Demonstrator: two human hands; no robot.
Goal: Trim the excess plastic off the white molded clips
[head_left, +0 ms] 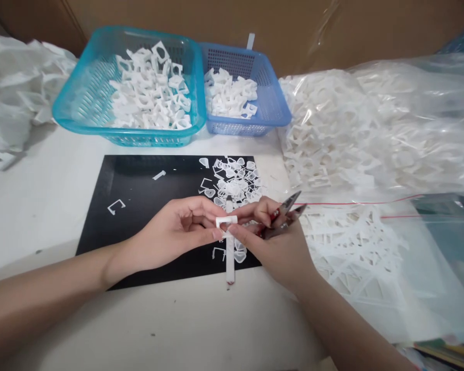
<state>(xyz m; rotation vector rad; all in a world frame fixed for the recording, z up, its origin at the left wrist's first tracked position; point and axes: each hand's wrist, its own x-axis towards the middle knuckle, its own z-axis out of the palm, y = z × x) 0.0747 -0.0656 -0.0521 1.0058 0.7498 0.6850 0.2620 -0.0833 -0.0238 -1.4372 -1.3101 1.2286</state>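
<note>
A small white plastic part (227, 220) with a rectangular opening is held between both hands. My left hand (181, 224) pinches its left side between thumb and fingers. On the other side, the thumb and a finger of my right hand (276, 247) touch the part. Tucked in the curled fingers of that same hand is a pair of snips (288, 206), red near the grip, with metal blades apart and pointing up to the right. Below the hands a slim white-wrapped tool (230, 263) with a dark tip lies lengthwise, its middle hidden.
A black mat (127, 180) bears trimmed white scraps (237, 180). Behind it stand a teal basket (77, 123) and a blue basket (274, 98), both holding white parts. Clear bags (332, 129) of parts fill the right; another white heap (23, 87) lies left.
</note>
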